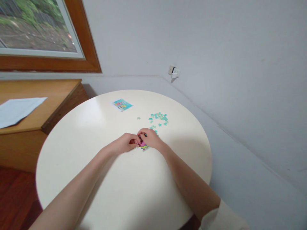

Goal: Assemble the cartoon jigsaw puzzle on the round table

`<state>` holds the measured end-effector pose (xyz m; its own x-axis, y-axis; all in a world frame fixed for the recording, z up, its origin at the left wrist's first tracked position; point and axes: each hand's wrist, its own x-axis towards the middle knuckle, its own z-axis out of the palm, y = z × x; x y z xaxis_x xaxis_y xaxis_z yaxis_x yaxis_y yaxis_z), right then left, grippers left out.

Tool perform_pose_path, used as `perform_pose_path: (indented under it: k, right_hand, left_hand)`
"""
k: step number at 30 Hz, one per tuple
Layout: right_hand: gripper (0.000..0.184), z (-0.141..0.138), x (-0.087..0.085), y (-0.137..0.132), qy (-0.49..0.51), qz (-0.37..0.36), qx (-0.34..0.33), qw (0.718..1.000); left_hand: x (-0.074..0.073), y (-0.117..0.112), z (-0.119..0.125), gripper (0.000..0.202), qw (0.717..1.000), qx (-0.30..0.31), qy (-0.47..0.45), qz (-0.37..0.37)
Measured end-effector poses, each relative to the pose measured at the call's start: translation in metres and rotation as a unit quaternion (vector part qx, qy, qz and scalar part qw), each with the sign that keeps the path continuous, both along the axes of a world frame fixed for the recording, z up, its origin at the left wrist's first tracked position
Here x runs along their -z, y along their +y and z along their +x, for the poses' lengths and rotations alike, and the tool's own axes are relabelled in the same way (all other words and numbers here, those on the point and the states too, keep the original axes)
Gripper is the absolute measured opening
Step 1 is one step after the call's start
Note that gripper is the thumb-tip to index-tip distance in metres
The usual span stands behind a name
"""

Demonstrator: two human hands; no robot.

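Note:
A small, partly joined jigsaw puzzle [143,146] in pink, yellow and dark colours lies on the white round table [129,188]. At its left edge my left hand [125,143] is closed, thumb and fingers pinching the puzzle pieces there. From the right, my right hand [151,138] curls over the puzzle's top, its fingertips gripping pieces and meeting those of the left. The fingers hide much of the puzzle, so the exact pieces held cannot be made out. Just beyond the right hand are a few teal jigsaw pieces [153,128].
Farther back lies a pile of loose teal pieces [160,118], with a single piece [138,118] to its left. A colourful picture card [122,104] rests near the table's far edge. Left stands a wooden bench [59,92] bearing a white sheet [20,108]; walls border the back and right.

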<state>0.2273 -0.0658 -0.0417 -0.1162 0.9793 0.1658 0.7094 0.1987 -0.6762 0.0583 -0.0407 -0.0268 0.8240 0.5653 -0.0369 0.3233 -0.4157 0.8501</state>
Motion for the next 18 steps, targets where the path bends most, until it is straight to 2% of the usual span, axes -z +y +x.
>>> perform_pose_path:
  k: [9, 18]
  right_hand:
    - [0.029, 0.0, -0.0002, -0.0003, 0.009, -0.001, 0.0, 1.0]
    - [0.028, 0.0005, -0.0001, 0.0, 0.008, 0.001, -0.007, 1.0]
  left_hand:
    - [-0.0042, -0.0006, -0.0005, 0.016, 1.0, -0.006, 0.012, 0.003]
    - [-0.0012, 0.0004, 0.001, 0.023, 0.998, 0.029, 0.023, 0.047]
